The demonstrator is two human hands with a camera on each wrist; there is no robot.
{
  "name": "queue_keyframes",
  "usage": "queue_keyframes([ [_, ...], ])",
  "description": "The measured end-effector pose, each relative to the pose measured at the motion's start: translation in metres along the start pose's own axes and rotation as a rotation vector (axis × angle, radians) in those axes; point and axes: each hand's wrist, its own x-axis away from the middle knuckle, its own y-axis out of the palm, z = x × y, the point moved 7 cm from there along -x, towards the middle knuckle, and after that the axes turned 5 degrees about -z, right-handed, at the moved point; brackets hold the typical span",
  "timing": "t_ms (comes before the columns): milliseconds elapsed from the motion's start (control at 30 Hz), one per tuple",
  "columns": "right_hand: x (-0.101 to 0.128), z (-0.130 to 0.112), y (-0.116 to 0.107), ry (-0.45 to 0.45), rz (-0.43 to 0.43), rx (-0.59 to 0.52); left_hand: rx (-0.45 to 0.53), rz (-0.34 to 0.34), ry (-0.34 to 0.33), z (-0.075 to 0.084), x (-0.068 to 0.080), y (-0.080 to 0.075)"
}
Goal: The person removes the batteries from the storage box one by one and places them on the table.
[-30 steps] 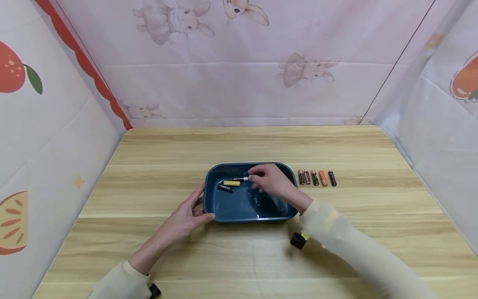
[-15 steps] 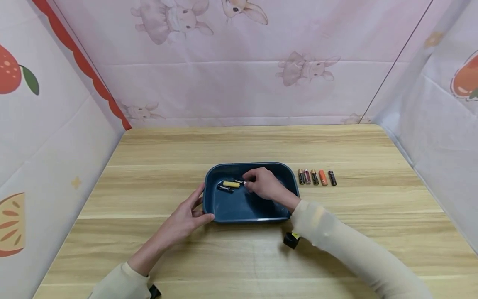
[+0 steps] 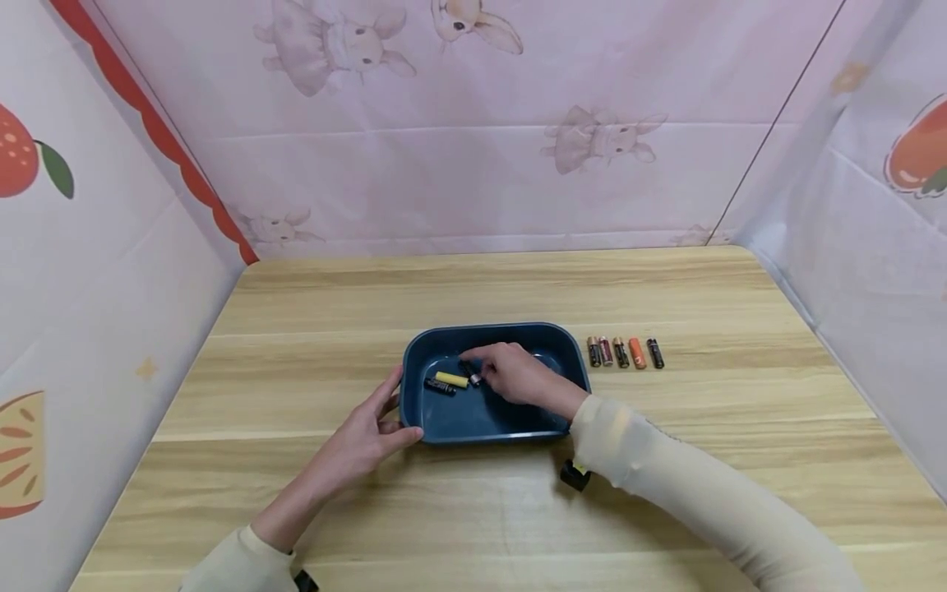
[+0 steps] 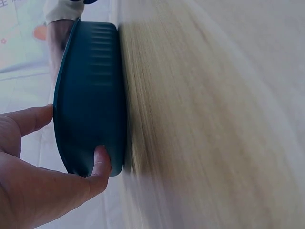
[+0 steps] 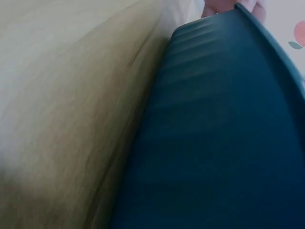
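While the left hand (image 3: 362, 436) gripped the end of a dark-blue, rounded rectangular plastic tray (image 3: 459, 421) on the pale wood-grain worktop (image 3: 414, 518), the right hand (image 3: 518, 376) reached a small black cylindrical battery (image 3: 470, 372) inside, its grip pinching or merely touching, I could not tell.

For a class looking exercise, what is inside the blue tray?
The blue tray holds a yellow battery, a black battery beside it, and a dark battery by the right hand. Whatever lies under the hand is covered.
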Motion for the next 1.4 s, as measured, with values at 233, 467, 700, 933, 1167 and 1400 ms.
queue_keyframes([
  [233,0.001,-0.003,0.0,-0.054,0.009,0.095,-0.014,0.009,-0.005,0.0,0.001,-0.001],
  [467,0.002,-0.007,0.001,-0.119,0.049,0.174,-0.019,-0.001,0.021,0.002,0.002,0.0],
  [700,0.002,0.007,-0.002,-0.049,0.088,0.174,-0.022,0.012,0.008,0.0,0.001,0.0],
  [933,0.013,0.007,-0.01,0.011,0.074,0.183,-0.02,0.026,-0.013,-0.001,0.0,0.0],
  [1167,0.029,0.005,-0.028,-0.025,0.047,-0.069,-0.007,0.025,-0.016,-0.003,0.0,-0.001],
  [1400,0.071,-0.012,-0.086,-0.048,0.17,-0.273,-0.005,0.013,-0.01,-0.006,-0.002,-0.001],
])
